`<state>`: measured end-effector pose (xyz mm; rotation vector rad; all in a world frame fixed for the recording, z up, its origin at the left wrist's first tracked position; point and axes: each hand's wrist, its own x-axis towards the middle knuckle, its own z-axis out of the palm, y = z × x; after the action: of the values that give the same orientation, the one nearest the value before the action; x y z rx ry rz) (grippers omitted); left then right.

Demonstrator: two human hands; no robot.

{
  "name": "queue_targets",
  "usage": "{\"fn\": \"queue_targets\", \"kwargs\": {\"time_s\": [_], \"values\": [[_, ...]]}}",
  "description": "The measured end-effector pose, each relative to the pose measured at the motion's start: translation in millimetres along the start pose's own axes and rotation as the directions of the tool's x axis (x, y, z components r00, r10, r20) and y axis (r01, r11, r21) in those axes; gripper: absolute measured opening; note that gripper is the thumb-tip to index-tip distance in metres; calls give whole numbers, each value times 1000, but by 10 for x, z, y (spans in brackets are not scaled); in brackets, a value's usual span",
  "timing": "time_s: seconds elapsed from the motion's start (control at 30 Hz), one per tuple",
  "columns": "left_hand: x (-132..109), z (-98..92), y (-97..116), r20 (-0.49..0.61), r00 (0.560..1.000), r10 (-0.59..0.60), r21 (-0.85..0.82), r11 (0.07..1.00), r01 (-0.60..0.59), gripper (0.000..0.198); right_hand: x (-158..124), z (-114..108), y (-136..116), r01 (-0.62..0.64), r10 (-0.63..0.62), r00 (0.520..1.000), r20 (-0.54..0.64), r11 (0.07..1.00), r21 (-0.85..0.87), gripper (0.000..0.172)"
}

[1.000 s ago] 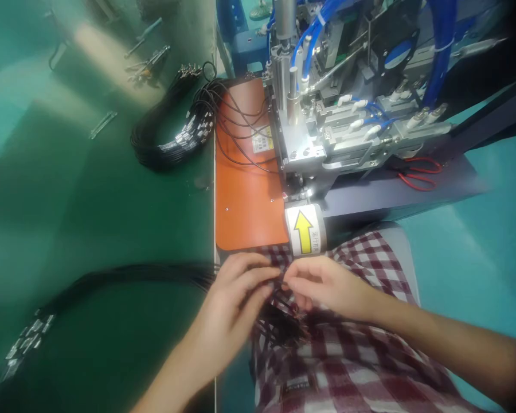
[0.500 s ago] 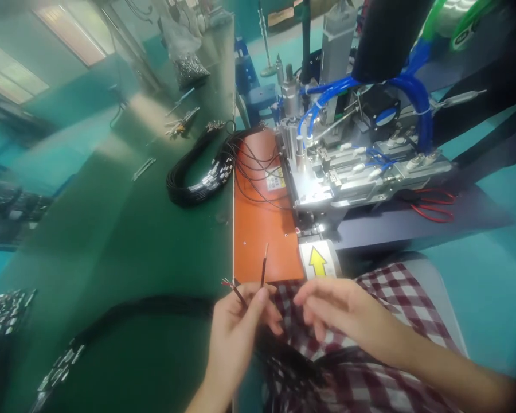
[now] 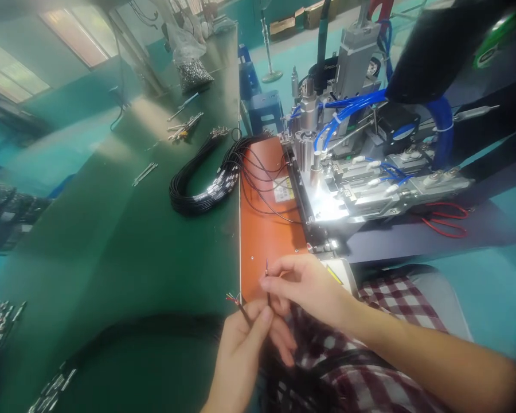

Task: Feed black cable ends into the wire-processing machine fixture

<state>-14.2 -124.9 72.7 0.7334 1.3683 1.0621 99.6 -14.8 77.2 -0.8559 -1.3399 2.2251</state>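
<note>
Green bench (image 3: 133, 246), thin black wires (image 3: 268, 293), stripped tips

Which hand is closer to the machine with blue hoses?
Right. The right hand is just in front of the machine; the left hand is lower, farther left. Both pinch black cables.

The single head-worn camera is looking forward and down, close above the left hand (image 3: 241, 350) and right hand (image 3: 305, 284) at 6 o'clock, the counter (image 3: 112, 241) running toward 11 o'clock.

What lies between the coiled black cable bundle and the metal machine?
Head view: the orange mat, crossed by loose black wires running from the bundle toward the machine.
</note>
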Motion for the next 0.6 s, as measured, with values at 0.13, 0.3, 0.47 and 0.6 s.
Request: {"fn": "queue_targets", "kwargs": {"time_s": [0.13,0.3,0.47,0.6], "values": [[4,-41,-23,44,999,-10,-45,999,12,31,28,-6,38,-36,34,999,25,997,74,36],[9,-53,-14,79,997,-16,-92,995,23,29,54,-2,73,-51,49,998,24,995,83,38],[64,-8,-21,11,1000,27,-109,994,-26,26,37,-34,79,-42,26,988,153,993,106,33],[113,-23,-77,-13,1000,25,-125,992,-27,24,14,-82,82,72,-68,988,141,997,-24,33]]}}
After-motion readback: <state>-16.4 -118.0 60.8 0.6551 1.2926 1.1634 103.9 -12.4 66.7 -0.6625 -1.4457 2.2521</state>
